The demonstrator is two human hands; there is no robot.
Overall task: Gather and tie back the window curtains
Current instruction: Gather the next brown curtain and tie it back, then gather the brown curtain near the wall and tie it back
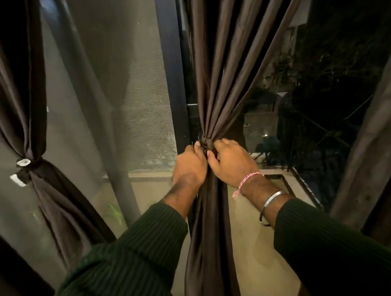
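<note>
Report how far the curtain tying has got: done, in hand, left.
Done: the left curtain is gathered and cinched by a dark tie.
In hand: the middle curtain is bunched, and the left hand and right hand both grip its pinch point; whether a tie is fastened there is hidden by the fingers.
Left: the curtain at the right edge shows no tie in view.

— What carries things here?
— Only a pale floor (259, 249) seen beyond the glass, low in the view.
— Anything lying on it?
— A dark rectangular frame (286, 182) lies flat near its far edge; the rest looks bare.
</note>
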